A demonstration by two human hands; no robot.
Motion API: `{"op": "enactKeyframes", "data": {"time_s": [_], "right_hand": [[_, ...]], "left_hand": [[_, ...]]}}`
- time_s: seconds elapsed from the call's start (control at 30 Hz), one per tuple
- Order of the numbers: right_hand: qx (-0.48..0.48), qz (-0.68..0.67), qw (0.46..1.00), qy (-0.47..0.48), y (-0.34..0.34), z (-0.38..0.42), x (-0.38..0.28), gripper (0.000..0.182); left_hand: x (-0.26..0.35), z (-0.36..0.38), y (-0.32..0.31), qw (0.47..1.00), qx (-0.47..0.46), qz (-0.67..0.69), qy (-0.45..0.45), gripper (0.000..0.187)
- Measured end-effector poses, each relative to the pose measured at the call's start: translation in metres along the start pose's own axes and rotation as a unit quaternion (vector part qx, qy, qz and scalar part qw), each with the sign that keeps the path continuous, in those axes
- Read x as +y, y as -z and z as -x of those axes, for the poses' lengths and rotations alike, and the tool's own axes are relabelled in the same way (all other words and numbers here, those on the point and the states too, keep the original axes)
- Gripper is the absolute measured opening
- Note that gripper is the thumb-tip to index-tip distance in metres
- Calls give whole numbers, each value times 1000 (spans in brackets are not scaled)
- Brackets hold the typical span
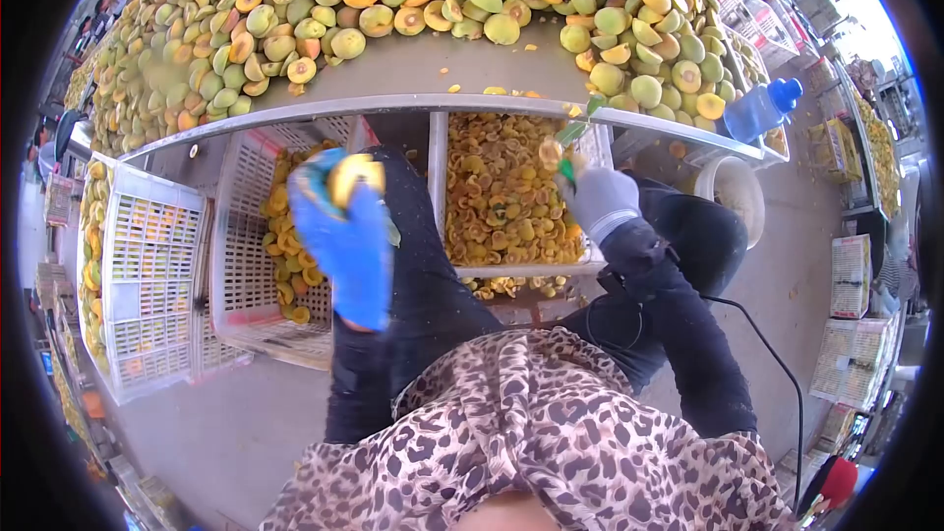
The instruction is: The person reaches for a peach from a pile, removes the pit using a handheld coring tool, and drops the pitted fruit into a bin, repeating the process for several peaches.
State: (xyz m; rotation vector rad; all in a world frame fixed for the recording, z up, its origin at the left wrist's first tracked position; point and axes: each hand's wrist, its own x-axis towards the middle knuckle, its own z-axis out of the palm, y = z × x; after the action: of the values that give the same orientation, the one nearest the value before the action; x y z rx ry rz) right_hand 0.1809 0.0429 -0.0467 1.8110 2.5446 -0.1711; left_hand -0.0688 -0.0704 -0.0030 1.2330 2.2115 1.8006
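Observation:
My left hand [344, 236], in a blue glove and blurred by motion, is closed around a yellow peach half [356, 177] above the left white crate [248, 265], which has peach pieces [295, 265] in it. My right hand [602, 199], in a pale grey glove, grips a small tool with a green handle [567, 170]. A brownish cut piece [551, 150] shows at the tool's end, over the middle crate [441, 197]. That crate is full of small brown-orange cut pieces [511, 202].
A metal-edged table [423, 69] in front carries a big heap of halved peaches [226, 29]. On its right corner lies a blue bottle [762, 110]. A white bucket [737, 192] stands by my right knee, and another slatted crate [152, 275] is at far left.

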Motion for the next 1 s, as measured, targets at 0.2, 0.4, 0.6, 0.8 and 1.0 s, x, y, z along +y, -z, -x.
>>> {"op": "enactKeyframes", "data": {"time_s": [0.2, 0.4, 0.6, 0.8, 1.0], "right_hand": [[181, 10, 983, -12, 45, -112, 37, 25], [156, 109, 981, -40, 50, -233, 80, 36], [-53, 55, 995, 70, 36, -229, 29, 36], [-293, -566, 764, 103, 101, -85, -50, 30], [159, -317, 920, 164, 69, -30, -47, 21]], "left_hand": [[-39, -31, -18, 999, -18, 44, 5, 24], [0, -24, -73, 926, -225, 224, 204, 20], [0, -26, -91, 847, -259, 370, 281, 25], [-37, -26, -124, 798, -278, 504, 180, 41], [0, 7, -113, 859, -224, 456, 59, 46]]}}
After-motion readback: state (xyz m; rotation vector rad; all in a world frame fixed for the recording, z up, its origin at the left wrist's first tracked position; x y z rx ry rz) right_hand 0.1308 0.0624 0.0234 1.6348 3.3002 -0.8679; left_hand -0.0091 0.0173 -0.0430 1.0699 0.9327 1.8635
